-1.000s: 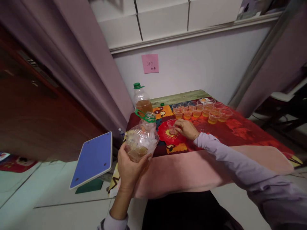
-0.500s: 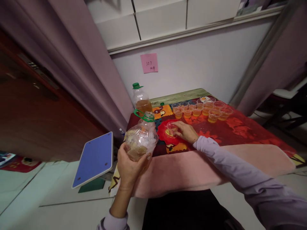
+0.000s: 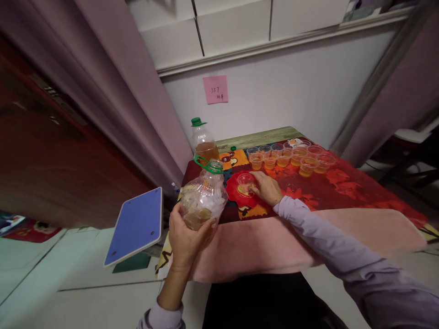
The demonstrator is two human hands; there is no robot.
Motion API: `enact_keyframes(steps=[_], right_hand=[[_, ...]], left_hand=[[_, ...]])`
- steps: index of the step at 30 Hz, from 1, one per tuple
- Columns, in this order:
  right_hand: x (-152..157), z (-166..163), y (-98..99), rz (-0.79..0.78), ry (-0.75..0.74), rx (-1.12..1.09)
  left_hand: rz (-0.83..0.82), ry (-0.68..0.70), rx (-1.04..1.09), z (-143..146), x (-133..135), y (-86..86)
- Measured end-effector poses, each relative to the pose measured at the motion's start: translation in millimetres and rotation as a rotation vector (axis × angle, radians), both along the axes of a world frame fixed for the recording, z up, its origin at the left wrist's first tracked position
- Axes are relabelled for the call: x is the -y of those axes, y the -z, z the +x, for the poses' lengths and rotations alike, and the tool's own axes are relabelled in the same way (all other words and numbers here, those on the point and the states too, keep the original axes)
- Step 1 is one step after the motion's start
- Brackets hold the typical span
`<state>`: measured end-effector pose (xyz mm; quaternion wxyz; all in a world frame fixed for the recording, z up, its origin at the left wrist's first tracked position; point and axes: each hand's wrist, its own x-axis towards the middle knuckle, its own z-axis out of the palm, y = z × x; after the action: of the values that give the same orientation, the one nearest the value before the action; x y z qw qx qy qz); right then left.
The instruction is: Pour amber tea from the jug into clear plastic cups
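My left hand (image 3: 187,235) is wrapped around the lower side of a large clear plastic jug (image 3: 206,196). The jug has a green handle ring and an uncapped mouth, and some pale amber liquid shows inside. A small clear plastic cup (image 3: 244,180) stands on a red scalloped plate (image 3: 233,194). My right hand (image 3: 267,188) holds the cup's right side, index finger by the rim and thumb lower down. Any liquid in this cup is hard to make out.
Several clear cups of amber drink (image 3: 284,157) stand in rows at the back right of the patterned table. Behind the held jug is a second jug (image 3: 206,148) with a green cap. A loose green cap (image 3: 233,148) lies near the wall. A blue board (image 3: 135,226) stands at left.
The cup in my right hand has settled upright on the red plate, and the thumb and index finger look slightly wider apart. My left hand and the jug have barely moved.
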<state>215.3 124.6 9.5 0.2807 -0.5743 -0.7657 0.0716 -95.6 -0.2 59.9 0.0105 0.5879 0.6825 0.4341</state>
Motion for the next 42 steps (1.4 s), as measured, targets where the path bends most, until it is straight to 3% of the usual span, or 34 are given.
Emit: enact_keyframes(steps=[8, 13, 20, 23, 27, 30, 35, 38, 42], right_hand=[[5.7, -18.3, -0.4, 0.085, 0.042, -0.052], [-7.8, -32.7, 0.8, -0.017, 0.128, -0.016], [-11.9, -28.9, 3.9, -0.100, 0.073, -0.021], [0.7, -31.7, -2.1, -0.003, 0.079, -0.148], [39.6, -60.0, -11.7, 0.210, 0.030, -0.530], [70.2, -95.6, -3.9, 0.050, -0.137, -0.824], [87.6, -138.7, 33.7, -0.347, -0.470, -1.070], [86.1, -145.3, 48.5, -0.467, -0.521, -1.158], [87.2, -145.3, 50.2, -0.541, -0.548, -1.261]], left_hand=[[-0.002, 0.013, -0.043, -0.5, -0.8, -0.8], [-0.018, -0.004, -0.037, 1.3, 0.7, -3.4], [-0.034, -0.007, -0.042, 1.3, 1.0, -3.4], [-0.025, 0.003, -0.052, 1.0, 0.1, -3.2], [-0.014, 0.026, -0.079, 0.2, -1.0, -3.2], [-0.015, 0.034, -0.096, -0.2, -3.4, -3.5], [-0.023, 0.077, -0.141, 0.6, -10.9, -5.3], [-0.045, 0.106, -0.195, 3.2, -14.6, -8.4], [-0.143, 0.149, -0.302, 7.8, -18.3, -17.5]])
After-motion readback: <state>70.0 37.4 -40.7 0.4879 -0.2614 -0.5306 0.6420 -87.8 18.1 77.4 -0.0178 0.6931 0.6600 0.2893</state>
